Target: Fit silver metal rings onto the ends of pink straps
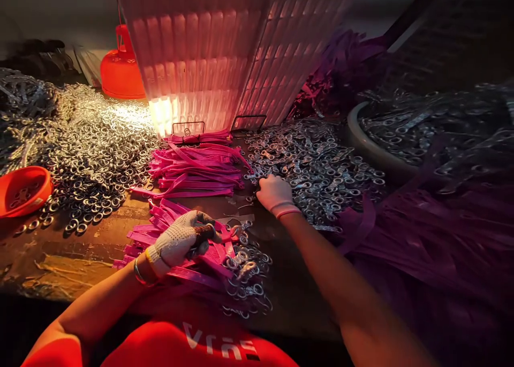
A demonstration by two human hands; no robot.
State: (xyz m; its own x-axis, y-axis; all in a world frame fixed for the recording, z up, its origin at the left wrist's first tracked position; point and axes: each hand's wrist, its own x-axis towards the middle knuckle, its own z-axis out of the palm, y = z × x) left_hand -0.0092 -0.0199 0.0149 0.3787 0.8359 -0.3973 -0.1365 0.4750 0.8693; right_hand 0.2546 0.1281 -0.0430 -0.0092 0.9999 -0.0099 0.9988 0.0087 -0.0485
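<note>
Pink straps (188, 260) bunched in the gloved left hand's (180, 242) closed grip, just left of the ring heap (317, 169) where the right hand (275, 193) rests, fingers seemingly curled onto rings; loose strap ends could slip, snag, scatter rings.

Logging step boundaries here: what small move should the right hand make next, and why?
Probably pinch one ring from the pile of metal rings and carry it over. The right hand rests gloved on that pile's near edge, while the left hand grips pink straps, many already ringed at their ends.
</note>
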